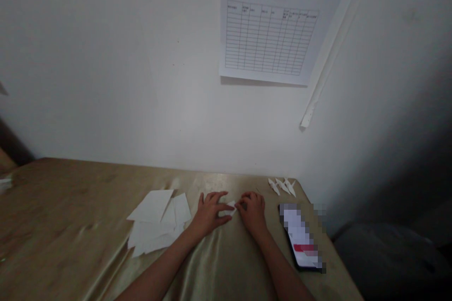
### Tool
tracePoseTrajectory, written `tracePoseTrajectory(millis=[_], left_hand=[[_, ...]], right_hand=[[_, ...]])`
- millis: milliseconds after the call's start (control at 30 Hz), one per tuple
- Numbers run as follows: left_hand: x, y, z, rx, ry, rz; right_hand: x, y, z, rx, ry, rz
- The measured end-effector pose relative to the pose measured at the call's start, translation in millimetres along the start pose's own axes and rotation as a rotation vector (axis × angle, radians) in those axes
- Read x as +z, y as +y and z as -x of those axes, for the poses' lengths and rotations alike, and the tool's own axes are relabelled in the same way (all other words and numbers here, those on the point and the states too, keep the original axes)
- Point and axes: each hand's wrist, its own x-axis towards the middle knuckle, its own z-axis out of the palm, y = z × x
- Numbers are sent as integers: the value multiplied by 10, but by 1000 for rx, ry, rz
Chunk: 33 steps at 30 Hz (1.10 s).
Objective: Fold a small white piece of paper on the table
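A small piece of folded white paper (231,211) lies on the table between my two hands. My left hand (212,210) is at its left side with fingers spread, the index finger resting over the paper and the thumb close to its near edge. On the other side, my right hand (253,208) has its thumb and index finger closed together in a pinch at the paper's right corner. The other fingers of that hand are curled. How the paper is folded underneath my fingers is hidden.
Loose white paper sheets (151,230) overlap in a pile left of my forearms. Several small folded paper pieces (282,186) lie at the table's back right. A phone (298,230) lies right of my arm. Shiny cloth (88,197) covers the table; a printed sheet (268,37) hangs on the wall.
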Motion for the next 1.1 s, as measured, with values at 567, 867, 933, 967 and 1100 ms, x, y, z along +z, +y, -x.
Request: tracePoseTrajectory(millis=[567,867,933,967,1100], left_hand=[[7,-16,9,-14,27,-30],[-29,-7,-4,-21,3,-63],[-40,-5,-5,-26,-9,-65],[-46,-4,-6,-27,-16,-66],[-63,-1,-5,-32,-41,-56]], right_hand=[[-78,-22,108,-73,-7,-51],[-47,11,53,-15,-34,-83],[-44,15,36,2,-33,-89],[-43,18,24,11,-33,-93],[-39,33,-35,51,-47,-105]])
